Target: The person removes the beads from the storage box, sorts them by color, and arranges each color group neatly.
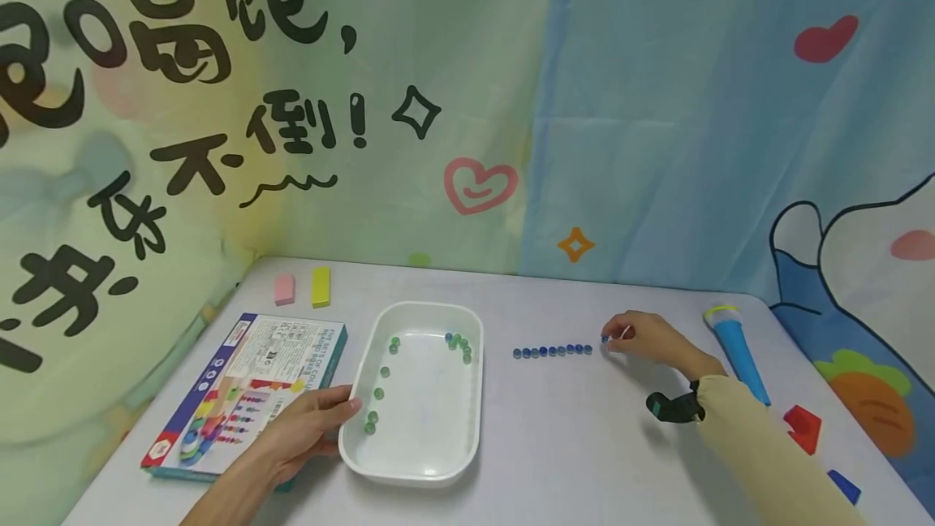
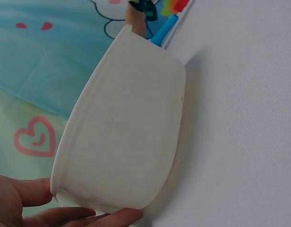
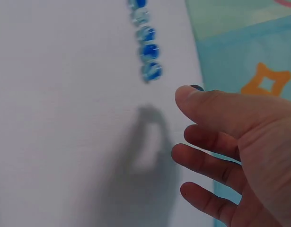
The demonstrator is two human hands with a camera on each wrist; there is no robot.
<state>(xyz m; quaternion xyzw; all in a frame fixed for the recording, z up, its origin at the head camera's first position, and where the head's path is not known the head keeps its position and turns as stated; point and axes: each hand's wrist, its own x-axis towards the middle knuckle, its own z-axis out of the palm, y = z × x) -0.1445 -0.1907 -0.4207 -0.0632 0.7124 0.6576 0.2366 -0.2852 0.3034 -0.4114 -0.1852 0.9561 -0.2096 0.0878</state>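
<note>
Head view shows us the right hand [image 1: 646,338] pinching a blue marble [image 1: 605,338] just past the end of a row of blue marbles [image 1: 552,351] on the tabletop [image 1: 570,445]. Our left hand [image 1: 303,428] grips the near-left rim of the white tray [image 1: 467,437], fingers curled round its edge; green marbles [image 1: 378,393] lie scattered inside. A boxed game [image 1: 248,384] lies under that hand, and a blue toy microphone [image 1: 736,347] lies beyond the right wrist.

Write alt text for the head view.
A right hand pinches a blue marble at the end of a row of blue marbles on a white table. The left hand holds a white tray of mostly green marbles.
</note>
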